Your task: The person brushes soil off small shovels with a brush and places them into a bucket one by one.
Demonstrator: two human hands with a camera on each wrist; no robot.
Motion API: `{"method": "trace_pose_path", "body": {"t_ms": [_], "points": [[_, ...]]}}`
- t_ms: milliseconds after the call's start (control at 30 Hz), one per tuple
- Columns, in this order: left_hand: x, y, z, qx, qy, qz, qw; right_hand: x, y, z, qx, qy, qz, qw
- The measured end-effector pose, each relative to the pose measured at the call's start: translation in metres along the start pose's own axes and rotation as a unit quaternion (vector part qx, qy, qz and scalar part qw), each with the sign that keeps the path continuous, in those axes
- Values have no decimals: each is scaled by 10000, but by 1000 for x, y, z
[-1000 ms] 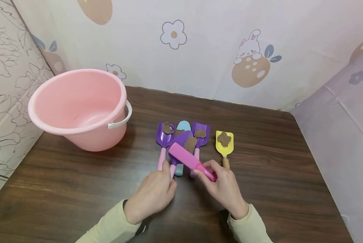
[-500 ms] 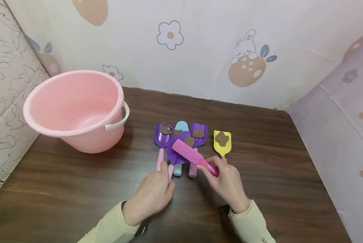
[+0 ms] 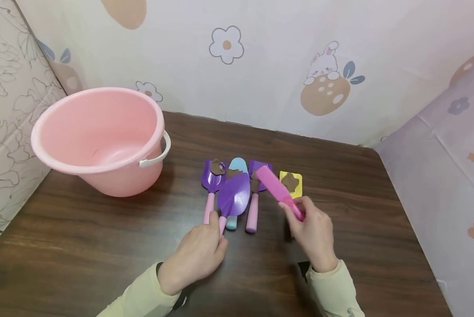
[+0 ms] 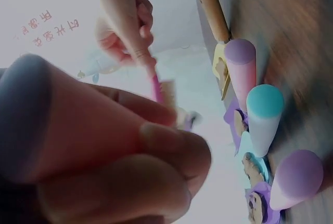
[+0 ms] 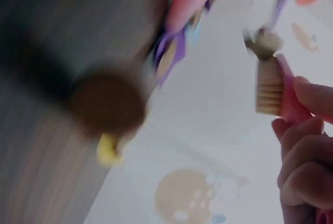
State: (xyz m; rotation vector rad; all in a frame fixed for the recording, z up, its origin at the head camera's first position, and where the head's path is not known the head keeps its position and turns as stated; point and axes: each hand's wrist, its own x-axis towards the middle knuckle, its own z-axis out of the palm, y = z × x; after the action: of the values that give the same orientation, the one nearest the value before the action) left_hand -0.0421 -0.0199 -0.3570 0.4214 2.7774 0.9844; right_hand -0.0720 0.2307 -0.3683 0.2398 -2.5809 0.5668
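My left hand (image 3: pixel 197 255) grips the pink handle of a purple toy shovel (image 3: pixel 234 193). Its blade is tilted above other shovels and shows a bare face. In the left wrist view, the fingers curl round that handle (image 4: pixel 93 130). My right hand (image 3: pixel 314 229) pinches the handle of a pink brush (image 3: pixel 274 185), raised to the right of the blade. The right wrist view shows its pale bristles (image 5: pixel 269 91). Near the brush's tip there is a blurred brown lump (image 5: pixel 265 43), seemingly in the air between brush and blade.
On the wooden table lie two purple shovels (image 3: pixel 212 181), a blue shovel (image 3: pixel 238 164) and a yellow shovel (image 3: pixel 298 190), each with a brown piece on its blade. A pink bucket (image 3: pixel 141 180) with a white handle stands at the left.
The brush has swept right, away from the held shovel's blade. The brown piece has left that blade toward the right. My left hand has barely moved.
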Motion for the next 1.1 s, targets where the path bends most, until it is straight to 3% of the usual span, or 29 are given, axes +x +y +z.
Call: {"method": "trace_pose_path", "body": {"t_ms": [200,333,467,600,733,900,1100], "points": [[5,-3,-5,109,-200,-321,9992,0,10,-5,-210,49,524,9984],[5,-4,-6,179,-87,-165,9997,-3,6,-4,-74,1,506,9987],[3,-3,-6,177,102,12,9998,-6,-1,-1,79,-25,215,9997],[3,-2,-4,165,114,33,9998,-8,-14,3,414,-27,-430,9982],[4,0,-3,143,124,99,9998,-12,-29,8,786,-321,-875,9925],[5,3,-4,183,192,227,9994,-12,-38,12,843,-663,-935,9898],[5,4,-6,73,18,174,9998,-10,-37,14,744,-767,-746,9915]]}}
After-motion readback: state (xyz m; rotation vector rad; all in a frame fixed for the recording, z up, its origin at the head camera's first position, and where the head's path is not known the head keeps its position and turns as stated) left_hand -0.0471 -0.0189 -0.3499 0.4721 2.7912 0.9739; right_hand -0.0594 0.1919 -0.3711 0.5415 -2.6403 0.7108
